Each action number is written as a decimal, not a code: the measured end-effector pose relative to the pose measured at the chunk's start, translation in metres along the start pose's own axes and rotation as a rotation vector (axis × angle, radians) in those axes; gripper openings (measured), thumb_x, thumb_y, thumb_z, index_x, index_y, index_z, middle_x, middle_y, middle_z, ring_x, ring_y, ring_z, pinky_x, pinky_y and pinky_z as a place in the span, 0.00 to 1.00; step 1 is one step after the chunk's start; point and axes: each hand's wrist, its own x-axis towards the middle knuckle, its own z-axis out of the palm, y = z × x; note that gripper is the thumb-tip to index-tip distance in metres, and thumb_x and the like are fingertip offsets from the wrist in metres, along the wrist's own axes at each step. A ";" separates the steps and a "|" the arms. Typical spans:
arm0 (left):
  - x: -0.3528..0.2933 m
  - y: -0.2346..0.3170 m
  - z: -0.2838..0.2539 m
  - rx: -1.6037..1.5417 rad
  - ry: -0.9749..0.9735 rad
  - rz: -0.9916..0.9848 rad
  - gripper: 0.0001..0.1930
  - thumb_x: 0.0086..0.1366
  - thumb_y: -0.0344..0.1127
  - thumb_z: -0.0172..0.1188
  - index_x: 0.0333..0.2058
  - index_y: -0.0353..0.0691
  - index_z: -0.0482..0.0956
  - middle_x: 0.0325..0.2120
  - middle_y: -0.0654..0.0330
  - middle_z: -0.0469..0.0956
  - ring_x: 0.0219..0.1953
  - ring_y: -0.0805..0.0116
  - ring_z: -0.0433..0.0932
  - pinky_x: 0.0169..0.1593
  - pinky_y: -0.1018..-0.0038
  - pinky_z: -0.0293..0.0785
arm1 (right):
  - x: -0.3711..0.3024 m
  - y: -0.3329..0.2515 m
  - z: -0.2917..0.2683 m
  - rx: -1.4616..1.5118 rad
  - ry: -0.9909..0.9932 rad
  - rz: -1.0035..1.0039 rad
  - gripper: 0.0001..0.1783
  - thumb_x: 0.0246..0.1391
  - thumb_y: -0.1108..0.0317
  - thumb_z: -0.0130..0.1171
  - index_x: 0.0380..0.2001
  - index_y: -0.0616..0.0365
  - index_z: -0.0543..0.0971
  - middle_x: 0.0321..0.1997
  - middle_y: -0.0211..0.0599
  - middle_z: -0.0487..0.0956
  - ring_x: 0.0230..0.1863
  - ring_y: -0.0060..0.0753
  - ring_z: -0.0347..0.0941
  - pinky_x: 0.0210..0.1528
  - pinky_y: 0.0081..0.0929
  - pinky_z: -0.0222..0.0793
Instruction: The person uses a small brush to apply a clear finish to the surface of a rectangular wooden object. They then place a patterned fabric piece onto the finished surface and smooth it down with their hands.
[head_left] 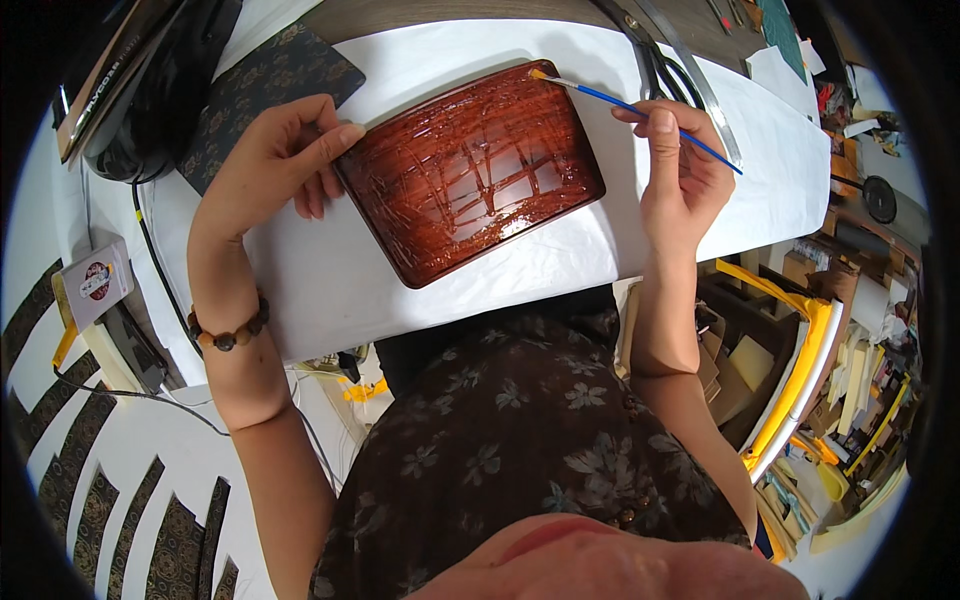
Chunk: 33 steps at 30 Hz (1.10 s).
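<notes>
A glossy reddish-brown wooden tray (455, 185) with a raised rim and rounded corners lies tilted on white paper. Shiny, wet-looking streaks cross its surface in many directions. At its upper left corner, my left hand (290, 155) is closed on the rim, thumb on top and fingers at the side. Between the thumb and fingers of my right hand (685, 175) is a thin paintbrush (610, 99) with a blue handle. Its yellowish bristles touch the tray near the upper right corner.
Black-handled scissors (660, 75) and a metal ruler (705, 95) lie beyond my right hand. A dark patterned sheet (270, 90) is behind my left hand, beside a black device (135, 130) with a cable. Patterned strips (85, 430) lie at the lower left; cluttered shelves (850, 390) stand at right.
</notes>
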 end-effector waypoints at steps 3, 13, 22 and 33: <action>0.001 -0.001 0.000 0.003 -0.006 0.012 0.14 0.74 0.44 0.57 0.31 0.41 0.72 0.16 0.62 0.79 0.15 0.79 0.76 0.18 0.84 0.70 | 0.000 -0.002 -0.001 -0.001 0.005 -0.024 0.08 0.66 0.69 0.59 0.37 0.64 0.82 0.33 0.37 0.86 0.35 0.21 0.78 0.41 0.20 0.72; -0.001 0.002 0.000 -0.002 -0.007 -0.001 0.14 0.74 0.43 0.57 0.31 0.41 0.72 0.16 0.63 0.78 0.15 0.79 0.76 0.18 0.84 0.70 | -0.002 -0.003 0.004 -0.032 -0.025 -0.043 0.08 0.66 0.69 0.59 0.37 0.63 0.81 0.33 0.37 0.86 0.37 0.23 0.80 0.43 0.20 0.72; -0.001 0.004 0.001 0.010 -0.011 0.013 0.15 0.74 0.44 0.57 0.30 0.41 0.72 0.17 0.63 0.79 0.16 0.78 0.77 0.19 0.84 0.71 | -0.034 0.004 0.011 0.617 0.201 0.127 0.11 0.71 0.65 0.52 0.43 0.62 0.78 0.38 0.47 0.85 0.41 0.30 0.79 0.49 0.27 0.70; -0.008 0.011 0.009 0.019 -0.515 0.001 0.18 0.75 0.42 0.54 0.29 0.34 0.77 0.23 0.57 0.84 0.24 0.71 0.85 0.26 0.79 0.79 | 0.029 0.026 0.049 0.878 -0.080 0.256 0.10 0.67 0.66 0.54 0.37 0.61 0.79 0.33 0.43 0.84 0.39 0.32 0.79 0.48 0.30 0.70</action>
